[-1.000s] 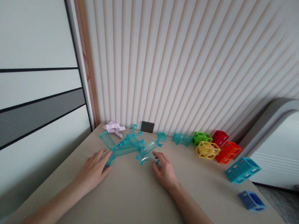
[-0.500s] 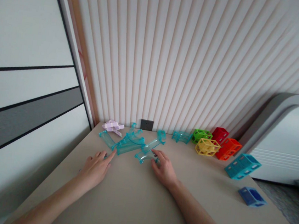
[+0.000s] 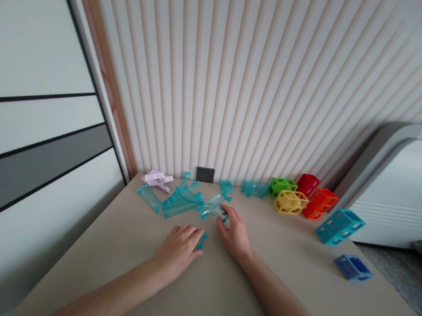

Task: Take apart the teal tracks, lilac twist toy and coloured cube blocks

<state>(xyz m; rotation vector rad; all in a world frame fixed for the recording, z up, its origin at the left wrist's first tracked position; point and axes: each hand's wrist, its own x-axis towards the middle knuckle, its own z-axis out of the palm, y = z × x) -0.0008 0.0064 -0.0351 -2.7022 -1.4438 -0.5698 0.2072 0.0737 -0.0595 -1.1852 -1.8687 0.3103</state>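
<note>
Fingers of the left hand (image 3: 179, 249) close on a small teal piece (image 3: 201, 241) mid-table (image 3: 291, 252); the right hand (image 3: 235, 236) clasps the end of a clear curved track (image 3: 210, 210); beyond, more teal tracks (image 3: 181, 204) lie toward the far edge; coloured blocks (image 3: 321, 204) run from there to the right edge.

Wall (image 3: 227, 79): pale, vertically ribbed
Socket (image 3: 205, 175): dark, low on the wall
Cabinet (image 3: 32, 23): white, grey-banded
Tabletop (image 3: 297, 267): beige
Floor (image 3: 402, 278): grey, far right
</note>
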